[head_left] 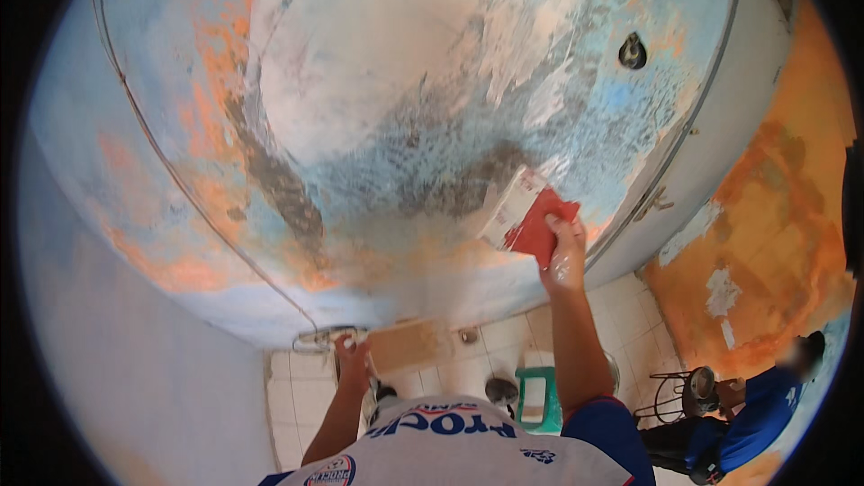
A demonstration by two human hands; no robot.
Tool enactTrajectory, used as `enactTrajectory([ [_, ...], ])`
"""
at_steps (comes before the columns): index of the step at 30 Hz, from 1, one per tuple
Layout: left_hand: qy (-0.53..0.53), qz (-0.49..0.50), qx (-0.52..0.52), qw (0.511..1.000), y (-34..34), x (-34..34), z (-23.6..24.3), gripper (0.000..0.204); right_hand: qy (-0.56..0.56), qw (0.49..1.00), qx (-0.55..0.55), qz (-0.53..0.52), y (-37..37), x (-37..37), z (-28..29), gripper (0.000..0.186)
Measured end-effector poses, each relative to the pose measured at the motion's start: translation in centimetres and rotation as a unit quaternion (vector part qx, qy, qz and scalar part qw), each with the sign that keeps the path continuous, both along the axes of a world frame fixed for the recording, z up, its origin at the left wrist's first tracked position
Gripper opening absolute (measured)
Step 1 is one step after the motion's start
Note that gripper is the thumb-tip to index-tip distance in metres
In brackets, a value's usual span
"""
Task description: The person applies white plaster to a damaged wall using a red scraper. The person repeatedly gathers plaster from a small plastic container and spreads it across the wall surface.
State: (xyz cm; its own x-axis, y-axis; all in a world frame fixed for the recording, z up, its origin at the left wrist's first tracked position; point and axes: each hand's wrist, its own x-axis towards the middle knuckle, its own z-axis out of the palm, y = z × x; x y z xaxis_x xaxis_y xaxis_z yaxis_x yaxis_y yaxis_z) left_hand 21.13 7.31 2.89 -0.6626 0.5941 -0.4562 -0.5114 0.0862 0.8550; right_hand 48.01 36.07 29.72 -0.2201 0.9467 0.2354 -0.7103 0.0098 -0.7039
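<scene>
While the right hand (565, 256) grips a red trowel (531, 220) flat against the patchy blue-orange wall (378, 126), mid-skim, the left hand (353, 362) clutches a brown plaster board (409, 346) low by the floor (reload likely needed next, then another even stroke).

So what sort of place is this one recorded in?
Most likely a room under renovation. The wall carries worn blue and orange paint with fresh white filler, the right hand presses a red scraper to it, and the tiled floor lies below.
</scene>
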Motion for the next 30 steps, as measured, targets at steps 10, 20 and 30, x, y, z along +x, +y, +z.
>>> enactTrajectory([
  [10, -0.026, 0.049, 0.037, 0.998, -3.4, -6.4, 0.0, 0.065, -0.291, 0.646, 0.469, -0.528, 5.3, -5.7, 26.3, 0.012],
  [20, 0.011, 0.049, 0.094, 0.994, -4.8, -12.2, -0.7, 0.055, -0.396, 0.401, 0.494, -0.662, 10.2, -11.8, 34.6, 0.013],
  [30, 0.004, -0.001, 0.023, 1.0, -5.1, -17.0, -0.7, 0.057, -0.371, 0.412, 0.564, -0.612, 1.9, -17.4, 26.8, 0.008],
])
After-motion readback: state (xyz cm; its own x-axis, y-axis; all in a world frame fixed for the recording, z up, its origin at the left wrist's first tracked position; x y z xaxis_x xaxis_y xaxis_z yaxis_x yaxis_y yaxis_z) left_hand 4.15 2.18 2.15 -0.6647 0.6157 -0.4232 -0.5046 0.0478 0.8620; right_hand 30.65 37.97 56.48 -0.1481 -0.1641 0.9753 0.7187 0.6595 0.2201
